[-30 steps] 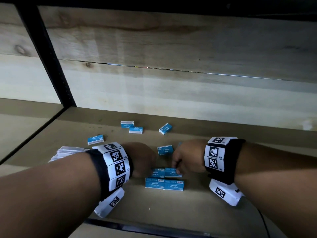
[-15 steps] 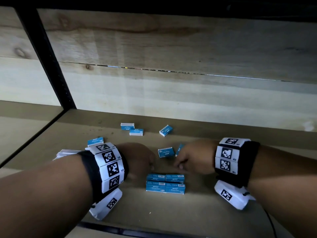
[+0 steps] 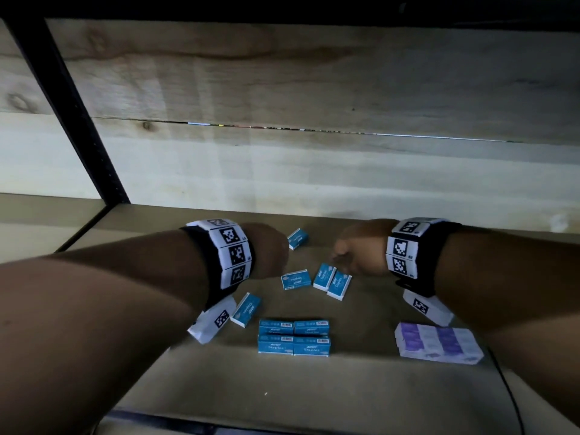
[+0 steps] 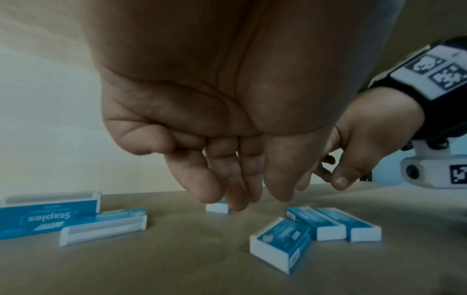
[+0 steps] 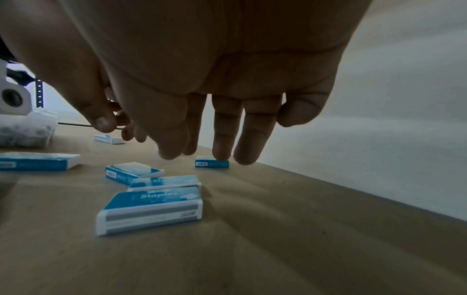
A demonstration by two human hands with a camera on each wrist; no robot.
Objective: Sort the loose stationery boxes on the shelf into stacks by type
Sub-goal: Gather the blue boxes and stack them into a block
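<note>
Blue staple boxes lie scattered across the middle of the head view, on the brown shelf [image 3: 361, 400]. We see a tidy stack of blue boxes [image 3: 294, 338] at lower centre, a purple pack [image 3: 437, 342] at lower right, and loose boxes above them: a pair side by side [image 3: 332, 280], a single box [image 3: 296, 279] left of the pair, one by our left wrist [image 3: 246, 309], and a far box [image 3: 297, 238] between our hands. Our left hand [image 3: 266, 251] and right hand [image 3: 357, 249] both reach forward, well above the stack.

From the left wrist, our left fingers [image 4: 227, 179] hang relaxed and loosely together, holding nothing, tips just over the far box [image 4: 217, 207].

From the right wrist, our right fingers [image 5: 227, 129] hang straight and slightly spread, also empty (the far box [image 5: 211, 164] sits just under one fingertip).

Both hands seem headed for the same small box, so they could collide or knock it toward the back wall. A careless sweep might also nudge the pair out of line.
</note>
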